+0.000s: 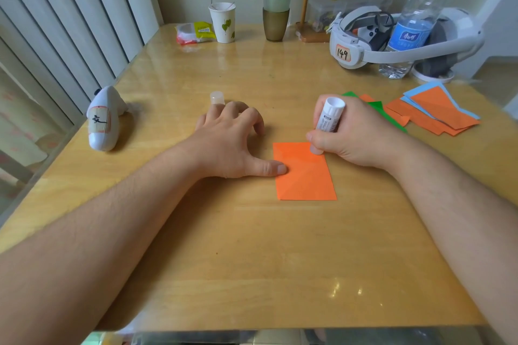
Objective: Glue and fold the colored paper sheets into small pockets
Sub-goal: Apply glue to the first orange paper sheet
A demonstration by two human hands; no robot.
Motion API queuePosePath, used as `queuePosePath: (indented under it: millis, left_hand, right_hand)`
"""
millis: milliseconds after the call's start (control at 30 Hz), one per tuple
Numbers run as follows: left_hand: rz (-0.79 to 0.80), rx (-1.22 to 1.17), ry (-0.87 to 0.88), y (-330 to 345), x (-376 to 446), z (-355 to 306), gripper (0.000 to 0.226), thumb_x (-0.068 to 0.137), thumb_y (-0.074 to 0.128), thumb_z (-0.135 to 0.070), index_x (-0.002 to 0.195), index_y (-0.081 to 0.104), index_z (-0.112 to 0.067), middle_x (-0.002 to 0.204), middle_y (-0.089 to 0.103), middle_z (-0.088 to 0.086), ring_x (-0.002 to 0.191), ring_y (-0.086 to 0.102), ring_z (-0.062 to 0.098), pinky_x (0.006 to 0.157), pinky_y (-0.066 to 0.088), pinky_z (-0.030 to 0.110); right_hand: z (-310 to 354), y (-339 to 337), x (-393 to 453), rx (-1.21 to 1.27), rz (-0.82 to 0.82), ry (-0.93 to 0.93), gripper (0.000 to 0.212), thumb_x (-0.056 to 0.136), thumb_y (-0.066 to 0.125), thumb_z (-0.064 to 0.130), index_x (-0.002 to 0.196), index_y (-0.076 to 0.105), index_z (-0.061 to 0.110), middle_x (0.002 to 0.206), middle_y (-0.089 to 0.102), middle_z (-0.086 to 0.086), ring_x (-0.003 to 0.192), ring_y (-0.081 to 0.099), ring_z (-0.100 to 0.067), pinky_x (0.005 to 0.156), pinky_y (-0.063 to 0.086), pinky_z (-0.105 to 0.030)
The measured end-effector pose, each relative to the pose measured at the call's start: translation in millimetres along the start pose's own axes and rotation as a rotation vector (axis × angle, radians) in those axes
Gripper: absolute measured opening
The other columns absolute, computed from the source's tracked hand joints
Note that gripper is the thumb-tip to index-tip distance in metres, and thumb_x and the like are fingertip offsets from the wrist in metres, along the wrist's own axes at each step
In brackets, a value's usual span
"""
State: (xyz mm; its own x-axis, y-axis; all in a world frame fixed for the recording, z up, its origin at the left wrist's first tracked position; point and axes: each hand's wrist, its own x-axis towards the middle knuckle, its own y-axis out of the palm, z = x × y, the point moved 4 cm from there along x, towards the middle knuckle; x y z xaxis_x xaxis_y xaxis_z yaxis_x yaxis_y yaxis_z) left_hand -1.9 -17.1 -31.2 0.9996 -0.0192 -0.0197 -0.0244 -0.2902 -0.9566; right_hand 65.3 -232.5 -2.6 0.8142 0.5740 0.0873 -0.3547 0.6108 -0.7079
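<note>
- The orange sheet (305, 171) lies flat on the surface (252, 246), a little right of its middle, directly between the two hands. Its long axis runs away from the person, toward the far edge, with a slight lean.
- The right hand (350, 134) sits at the sheet's far right corner — the nearer hand to the working edge. Its fingers are wrapped round a white glue stick (328, 120), held upright with the tip down on the paper at that corner.
- The left hand (229, 140) rests on the surface just left of the sheet. Its thumb (269, 168) reaches across and presses on the sheet's left edge, apparently to pin it; the other fingers are loosely bent with their tips on the wood, holding nothing.
- The coming stroke, as I judge it, runs along the sheet's right long edge toward the person, or across the far short edge — either way the thumb on the opposite side is what keeps the paper from sliding.
- The glue stick's cap (217, 98) stands just beyond the left hand's fingers.
- A loose pile of orange, green and blue sheets (429, 112) lies near the right edge of the surface, beyond the right hand and apart from the working sheet.
</note>
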Motion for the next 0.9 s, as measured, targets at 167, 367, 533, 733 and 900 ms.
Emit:
queuePosePath:
  millis: [167,367,533,733,900]
  left_hand:
    - [-0.003,0.004,0.001,0,0,0,0.086,0.045,0.049,-0.103,0.109,0.042,-0.047,0.142,0.036,-0.013,0.139,0.024,0.021,0.113,0.023,0.041]
    - [0.007,0.001,-0.002,-1,-1,-1,0.086,0.044,0.048,-0.103,0.11,0.043,-0.047,0.144,0.036,-0.012,0.14,0.024,0.022,0.114,0.023,0.043]
    - [0.004,0.015,-0.002,-2,-3,-2,0.088,0.044,0.046,-0.103,0.111,0.043,-0.046,0.145,0.036,-0.011,0.14,0.024,0.024,0.113,0.024,0.043]
    - [0.006,0.017,-0.014,0,-2,-2,0.088,0.044,0.046,-0.103,0.11,0.043,-0.046,0.144,0.037,-0.011,0.14,0.024,0.023,0.114,0.024,0.043]
    - [0.003,0.018,-0.012,0,-1,-1,0.087,0.044,0.047,-0.103,0.11,0.043,-0.046,0.145,0.037,-0.011,0.14,0.024,0.023,0.114,0.024,0.043]
  right_hand:
    - [-4,-2,2,-0.04,-0.065,0.008,0.025,0.089,0.076,0.027,0.088,0.056,0.012,0.072,0.077,0.004,0.076,0.072,-0.011,0.08,0.057,-0.042]
    - [9,-26,6,0.124,-0.2,0.013,0.031,0.093,0.076,0.029,0.088,0.06,0.003,0.065,0.052,0.008,0.06,0.046,-0.006,0.065,0.04,-0.033]
    - [12,-9,-4,0.011,-0.122,0.029,0.026,0.091,0.076,0.031,0.083,0.061,0.012,0.067,0.072,0.006,0.063,0.06,-0.006,0.067,0.05,-0.03]
    - [2,2,-12,0.017,-0.151,0.009,0.021,0.092,0.073,0.022,0.085,0.056,0.013,0.07,0.077,0.004,0.074,0.07,-0.015,0.069,0.051,-0.03]
    - [0,5,-12,-0.04,-0.131,-0.004,0.022,0.089,0.074,0.025,0.084,0.055,0.015,0.069,0.076,0.007,0.075,0.069,-0.019,0.076,0.056,-0.041]
